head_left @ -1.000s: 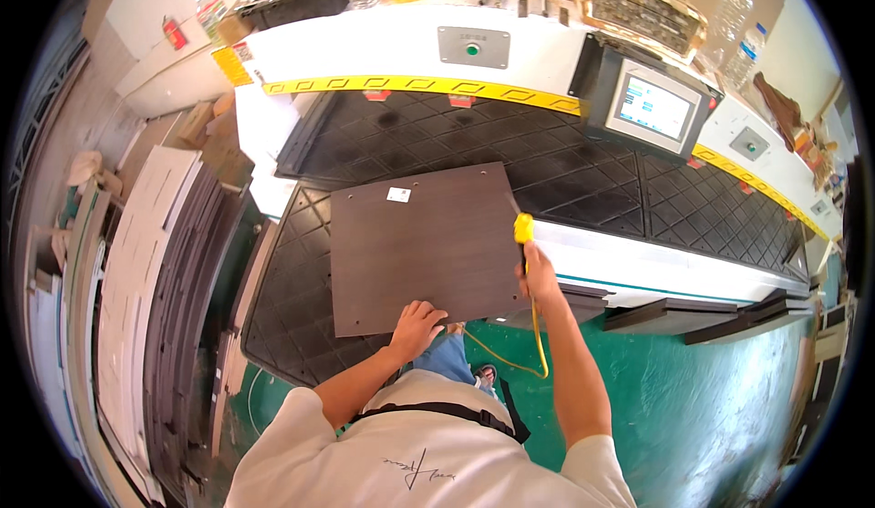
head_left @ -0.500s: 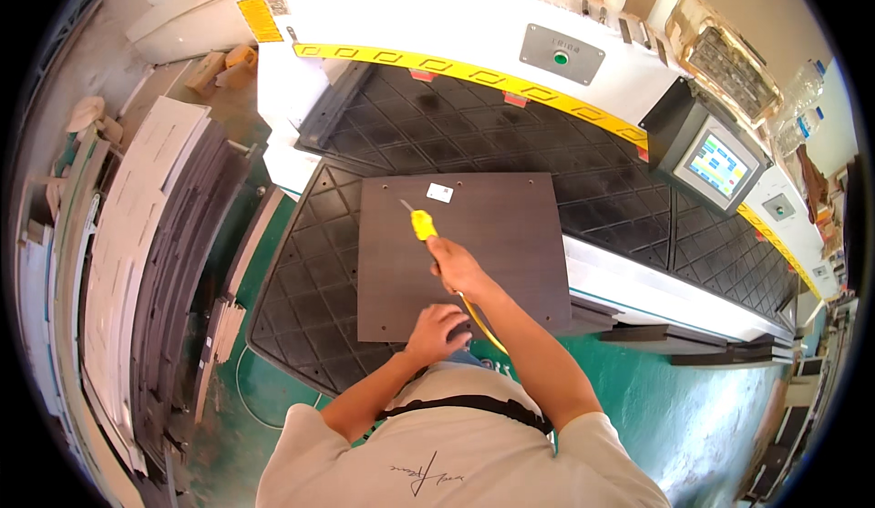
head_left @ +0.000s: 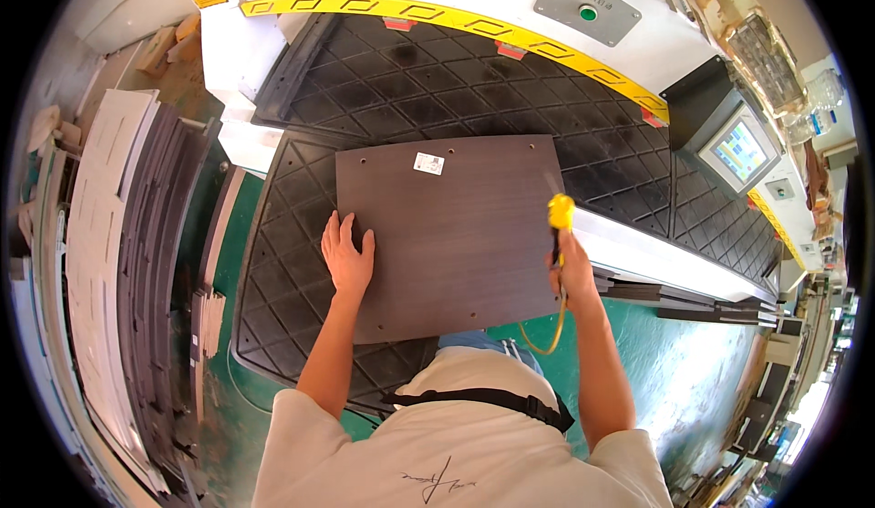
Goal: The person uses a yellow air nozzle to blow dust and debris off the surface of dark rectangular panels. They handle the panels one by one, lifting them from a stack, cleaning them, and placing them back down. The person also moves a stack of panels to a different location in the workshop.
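Note:
A dark brown rectangular panel lies flat on the black ribbed table surface, with small holes near its edges. Its far part carries a white label. My left hand rests at the panel's left edge, fingers spread and pointing away from me. In my right hand, at the panel's right edge, is a yellow air blow gun. Its thin nozzle points away from me, slightly blurred. From its handle a yellow hose hangs down in a loop beside the panel.
A white machine beam with a yellow strip crosses behind the panel. At the right is a touchscreen; a green button sits on the beam. Stacked boards stand at the left. More dark boards lie low at the right.
My right hand has carried the blow gun from over the panel's middle to its right edge. My left hand has moved from the near edge to the left edge. The panel has turned slightly.

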{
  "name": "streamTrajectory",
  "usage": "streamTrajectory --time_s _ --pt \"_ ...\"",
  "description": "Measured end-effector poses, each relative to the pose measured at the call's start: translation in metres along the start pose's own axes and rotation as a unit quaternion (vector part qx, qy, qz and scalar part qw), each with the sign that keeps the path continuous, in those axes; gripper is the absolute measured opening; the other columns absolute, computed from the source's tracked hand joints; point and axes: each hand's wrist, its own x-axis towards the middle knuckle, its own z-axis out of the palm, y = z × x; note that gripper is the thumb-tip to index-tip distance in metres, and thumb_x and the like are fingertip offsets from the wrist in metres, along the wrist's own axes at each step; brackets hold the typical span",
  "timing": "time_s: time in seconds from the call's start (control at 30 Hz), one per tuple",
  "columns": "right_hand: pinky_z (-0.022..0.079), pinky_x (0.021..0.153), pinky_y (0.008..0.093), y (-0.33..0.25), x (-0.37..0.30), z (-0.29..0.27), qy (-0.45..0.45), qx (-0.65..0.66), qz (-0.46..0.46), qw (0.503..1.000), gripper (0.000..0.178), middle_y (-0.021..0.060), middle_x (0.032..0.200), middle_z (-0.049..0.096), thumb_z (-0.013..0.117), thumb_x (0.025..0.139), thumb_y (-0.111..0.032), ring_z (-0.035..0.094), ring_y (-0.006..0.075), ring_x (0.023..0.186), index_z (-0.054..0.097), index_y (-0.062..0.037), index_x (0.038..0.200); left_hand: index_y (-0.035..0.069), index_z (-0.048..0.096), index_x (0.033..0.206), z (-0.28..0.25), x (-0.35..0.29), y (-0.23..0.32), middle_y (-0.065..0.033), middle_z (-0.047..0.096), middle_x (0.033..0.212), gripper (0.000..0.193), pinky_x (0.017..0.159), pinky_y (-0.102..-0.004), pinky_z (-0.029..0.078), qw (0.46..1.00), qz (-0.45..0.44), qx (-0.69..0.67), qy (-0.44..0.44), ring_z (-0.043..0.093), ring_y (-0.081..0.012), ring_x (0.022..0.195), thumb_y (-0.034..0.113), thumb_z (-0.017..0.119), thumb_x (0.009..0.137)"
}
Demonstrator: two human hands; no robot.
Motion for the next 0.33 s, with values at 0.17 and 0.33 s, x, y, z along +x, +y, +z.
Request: streamTrajectory --time_s 0.17,0.33 --pt "0.036 0.044 0.0286 0.017 -0.054 -0.012 -0.397 -0.118 0.044 0.909 0.042 0.0017 0.075 0.061 0.050 0.107 -0.047 0.048 0.0092 0.047 0.062 -0.0074 0.101 0.006 0.052 0.143 0.006 0.009 -0.001 -0.0229 0.047 0.153 0.055 0.117 -0.0524 0.033 1.000 0.001 -0.005 -0.001 0.043 -0.0412 0.141 0.030 0.068 0.095" --pt "0.047 0.051 0.0248 0.048 -0.051 -0.040 -0.212 -0.139 0.034 0.967 0.051 0.0042 0.101 0.072 0.060 0.104 -0.046 0.059 0.0097 0.057 0.058 -0.0017 0.131 0.008 0.049 0.146 0.010 0.001 -0.007 -0.0220 0.046 0.155 0.058 0.119 -0.0526 0.031 1.000 -0.014 0.005 -0.010 0.042 -0.0417 0.142 0.030 0.069 0.096"
